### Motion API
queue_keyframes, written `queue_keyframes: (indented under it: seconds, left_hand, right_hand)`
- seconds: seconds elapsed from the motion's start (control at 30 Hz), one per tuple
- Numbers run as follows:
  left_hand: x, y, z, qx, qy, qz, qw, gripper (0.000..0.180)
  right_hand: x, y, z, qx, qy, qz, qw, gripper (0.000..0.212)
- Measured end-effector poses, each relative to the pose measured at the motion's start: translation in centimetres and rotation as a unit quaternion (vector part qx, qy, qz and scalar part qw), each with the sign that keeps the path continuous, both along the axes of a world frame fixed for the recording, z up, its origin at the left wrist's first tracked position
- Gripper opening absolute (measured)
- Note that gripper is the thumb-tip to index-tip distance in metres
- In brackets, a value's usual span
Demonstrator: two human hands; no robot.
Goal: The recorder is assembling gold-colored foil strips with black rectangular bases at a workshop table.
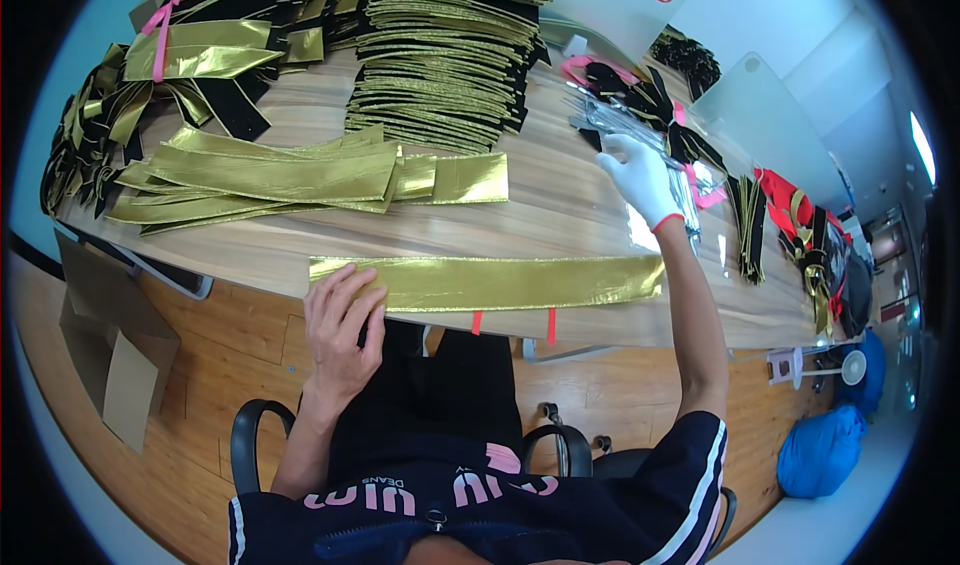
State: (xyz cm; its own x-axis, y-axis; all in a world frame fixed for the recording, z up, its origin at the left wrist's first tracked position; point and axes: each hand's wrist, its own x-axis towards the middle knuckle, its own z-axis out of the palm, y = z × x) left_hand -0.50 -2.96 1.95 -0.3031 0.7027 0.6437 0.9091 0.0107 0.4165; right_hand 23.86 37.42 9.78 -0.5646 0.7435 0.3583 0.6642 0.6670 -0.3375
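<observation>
Gold strip, long, flat, shiny.

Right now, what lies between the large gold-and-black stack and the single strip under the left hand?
In the head view: loose gold strips, then wooden tabletop before the single strip.
</observation>
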Motion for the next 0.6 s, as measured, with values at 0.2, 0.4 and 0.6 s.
queue_keyframes:
  seconds: [0.2,0.4,0.6]
  left_hand:
    - [-0.2,-0.5,-0.7,0.007,0.005,0.006,1.0,0.02]
    - [-0.3,-0.5,-0.9,0.016,0.009,0.001,1.0,0.022]
    - [-0.5,-0.6,-1.1,0.018,0.003,0.002,1.0,0.025]
  right_hand:
    - [-3.6,3.3,-0.5,0.017,-0.107,-0.043,0.993,0.04]
    - [-4.4,5.3,-3.5,0.11,-0.167,-0.035,0.979,0.026]
    - [-4.7,5.1,-2.6,0.085,-0.179,-0.01,0.98,0.023]
